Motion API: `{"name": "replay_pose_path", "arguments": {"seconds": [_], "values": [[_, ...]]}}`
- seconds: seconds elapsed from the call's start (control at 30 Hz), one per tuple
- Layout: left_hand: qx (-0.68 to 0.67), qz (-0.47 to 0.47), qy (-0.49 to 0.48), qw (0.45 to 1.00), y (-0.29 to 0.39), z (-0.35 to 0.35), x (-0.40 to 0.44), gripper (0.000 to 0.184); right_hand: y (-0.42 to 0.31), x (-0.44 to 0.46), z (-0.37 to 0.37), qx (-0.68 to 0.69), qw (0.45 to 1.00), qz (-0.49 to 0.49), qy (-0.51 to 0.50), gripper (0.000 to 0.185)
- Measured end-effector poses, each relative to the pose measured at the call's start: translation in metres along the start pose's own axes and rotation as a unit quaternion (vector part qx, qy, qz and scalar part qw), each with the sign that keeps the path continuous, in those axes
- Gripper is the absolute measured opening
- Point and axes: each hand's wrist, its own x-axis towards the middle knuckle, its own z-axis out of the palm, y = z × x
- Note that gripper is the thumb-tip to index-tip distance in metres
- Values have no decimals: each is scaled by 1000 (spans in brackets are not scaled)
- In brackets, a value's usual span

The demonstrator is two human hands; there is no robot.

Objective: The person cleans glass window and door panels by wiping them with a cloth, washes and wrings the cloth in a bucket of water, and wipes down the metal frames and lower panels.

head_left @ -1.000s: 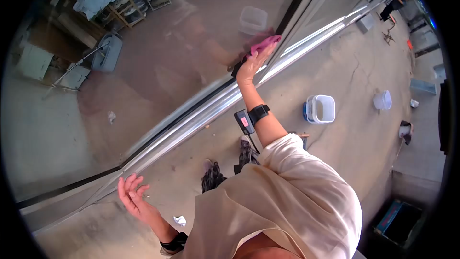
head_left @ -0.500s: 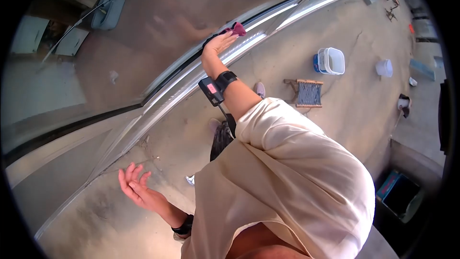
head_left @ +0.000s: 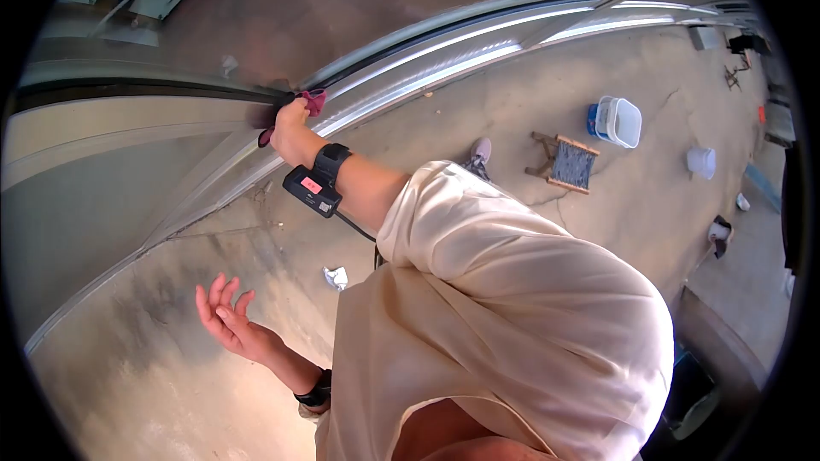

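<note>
My right hand [head_left: 293, 130] is closed on a dark pink cloth [head_left: 313, 102], pressing it at the lower corner of a glass pane [head_left: 359, 8], against the black edge of its frame. Parts of the cloth stick out on both sides of the hand. My left hand [head_left: 229, 318] hangs in the air at the lower left, its fingers apart and slightly curled, holding nothing. Below the glass runs a shiny metal rail [head_left: 444, 68].
On the concrete floor [head_left: 478, 128] are a small folding stool [head_left: 572, 164], a white square bucket [head_left: 618, 122], a round whitish bucket [head_left: 701, 163] and a crumpled white scrap [head_left: 336, 278]. A grey box [head_left: 705, 37] stands by the rail farther off.
My right hand has slid the cloth left along the lower edge of the glass to the corner. The view has turned and shifted left. My left hand stays raised and open.
</note>
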Motion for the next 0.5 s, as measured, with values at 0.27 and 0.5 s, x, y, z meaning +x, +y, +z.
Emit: {"name": "replay_pose_path", "arguments": {"seconds": [0.27,0.5], "values": [[-56,-7,-76,995,13,60,0,38,-140,-47,-117,-406,805,73,-426,25],[-95,13,-79,992,23,56,0,38,-114,-49,-75,-417,837,-119,-335,25]]}}
